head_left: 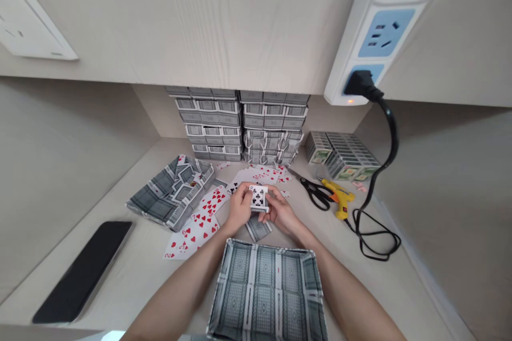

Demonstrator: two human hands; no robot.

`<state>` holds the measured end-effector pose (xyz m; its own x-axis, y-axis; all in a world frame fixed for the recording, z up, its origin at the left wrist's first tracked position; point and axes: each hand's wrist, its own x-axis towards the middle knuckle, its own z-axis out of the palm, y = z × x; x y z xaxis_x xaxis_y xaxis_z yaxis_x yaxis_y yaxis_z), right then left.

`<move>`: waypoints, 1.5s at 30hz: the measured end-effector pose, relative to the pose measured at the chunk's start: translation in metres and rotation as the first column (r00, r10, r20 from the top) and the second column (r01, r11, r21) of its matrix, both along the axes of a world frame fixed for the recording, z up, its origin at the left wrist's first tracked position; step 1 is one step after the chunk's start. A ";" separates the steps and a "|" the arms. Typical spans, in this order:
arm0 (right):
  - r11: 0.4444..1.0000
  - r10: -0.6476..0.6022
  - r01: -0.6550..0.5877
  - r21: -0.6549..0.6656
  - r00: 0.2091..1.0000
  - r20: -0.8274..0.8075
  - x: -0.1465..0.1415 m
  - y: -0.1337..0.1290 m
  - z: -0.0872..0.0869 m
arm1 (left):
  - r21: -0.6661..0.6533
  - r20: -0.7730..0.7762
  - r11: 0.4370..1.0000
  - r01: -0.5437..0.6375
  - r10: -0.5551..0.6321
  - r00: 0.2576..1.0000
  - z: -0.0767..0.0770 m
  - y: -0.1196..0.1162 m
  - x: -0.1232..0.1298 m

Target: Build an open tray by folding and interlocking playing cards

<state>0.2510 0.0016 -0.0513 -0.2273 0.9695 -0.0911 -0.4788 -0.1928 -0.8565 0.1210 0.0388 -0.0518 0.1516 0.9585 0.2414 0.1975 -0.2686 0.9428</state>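
Both of my hands grip one playing card [259, 198], a club card whose edges look bent. My left hand [239, 206] is closed on its left side, and my right hand [281, 210] holds its right side. Just beneath them a card piece with a patterned back [259, 228] lies on the desk. Heart cards [199, 234] are fanned out to the left, with more red and black cards [256, 175] behind my hands. Between my forearms stands an open box made of playing cards [269, 290].
A second card box [172, 192] with folded pieces inside sits at left, above a black phone [84, 272]. Stacked card boxes [214, 117] line the back. Scissors [318, 192], a yellow glue gun [340, 197] with its black cable [390, 133] and packed card decks [344, 154] are at right.
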 end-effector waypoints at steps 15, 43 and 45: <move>0.998 0.065 -0.066 -0.020 0.997 -0.030 0.001 0.000 -0.004 | 0.031 -0.041 0.998 -0.062 0.063 0.997 -0.001 -0.002 -0.003; 1.000 -0.007 0.007 0.015 1.000 -0.027 0.003 0.000 -0.006 | 0.017 0.034 0.997 0.070 -0.071 0.997 -0.002 0.000 0.001; 1.000 0.013 -0.013 0.014 0.999 -0.041 0.004 0.001 -0.006 | 0.018 0.044 0.997 0.070 -0.071 0.997 -0.003 -0.001 0.001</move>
